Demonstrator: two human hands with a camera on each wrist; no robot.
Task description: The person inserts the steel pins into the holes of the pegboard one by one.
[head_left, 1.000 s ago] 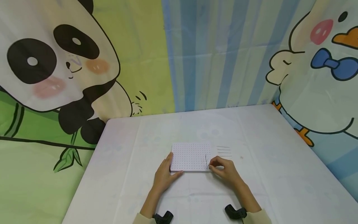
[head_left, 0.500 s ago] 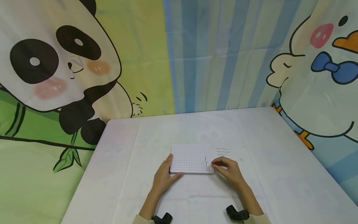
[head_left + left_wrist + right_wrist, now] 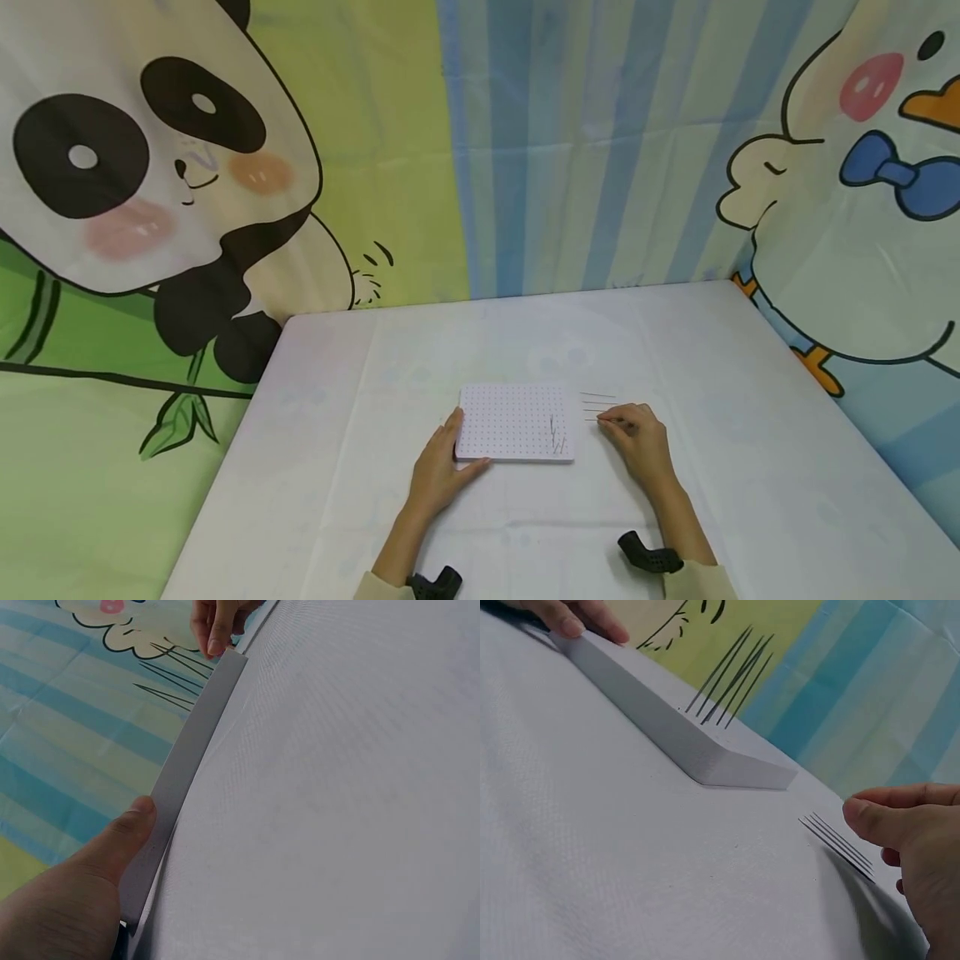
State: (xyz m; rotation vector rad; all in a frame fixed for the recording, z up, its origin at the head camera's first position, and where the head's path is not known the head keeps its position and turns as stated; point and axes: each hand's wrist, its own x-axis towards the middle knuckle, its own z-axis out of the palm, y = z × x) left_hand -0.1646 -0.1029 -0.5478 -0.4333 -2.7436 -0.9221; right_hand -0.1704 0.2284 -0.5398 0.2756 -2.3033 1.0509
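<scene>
A white board (image 3: 502, 421) dotted with small holes lies on the table, its lower left corner held by my left hand (image 3: 437, 467). The thumb (image 3: 131, 825) runs along the board's front side, and the fingers reach round its left edge. Several thin dark pins (image 3: 718, 669) stand in the board near its right front corner, some leaning. To the right of the board, several like pins (image 3: 836, 850) lie side by side on the table. Over their right ends is my right hand (image 3: 641, 442), thumb and forefinger tips together, with no pin visible between them.
The white-covered table (image 3: 345, 500) reaches back to a cloth backdrop (image 3: 562, 150) with a panda, a bird and stripes. A black wrist camera (image 3: 651, 557) sits on the right forearm, another (image 3: 437, 583) on the left.
My right hand has moved away from the board's right front corner, right and back to the lying pins. More short pins now show at that corner. The left hand has stayed put.
</scene>
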